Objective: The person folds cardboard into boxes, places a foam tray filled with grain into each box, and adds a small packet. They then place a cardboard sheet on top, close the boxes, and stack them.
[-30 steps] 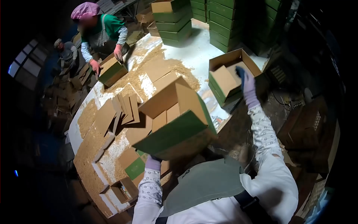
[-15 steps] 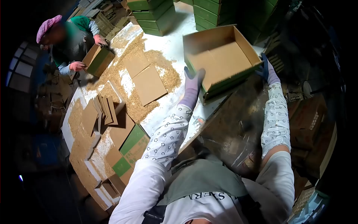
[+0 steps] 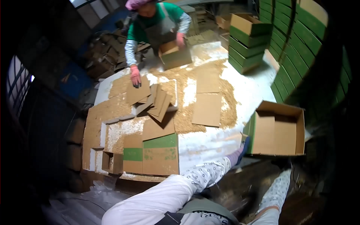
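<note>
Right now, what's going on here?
The person's left hand is against the side of an open green-and-brown box at the table's right edge; the right hand is in shadow below it, grip unclear. Opposite, a co-worker has one hand at a cardboard sheet, the other at another box. Green boxes stand stacked beyond.

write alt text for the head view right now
A person's gloved left hand touches the left side of an open, partly green cardboard box at the edge of a white table; the right hand is hard to make out. Opposite, a co-worker in pink gloves has one hand on flat cardboard; stacked green boxes stand at right.
</note>
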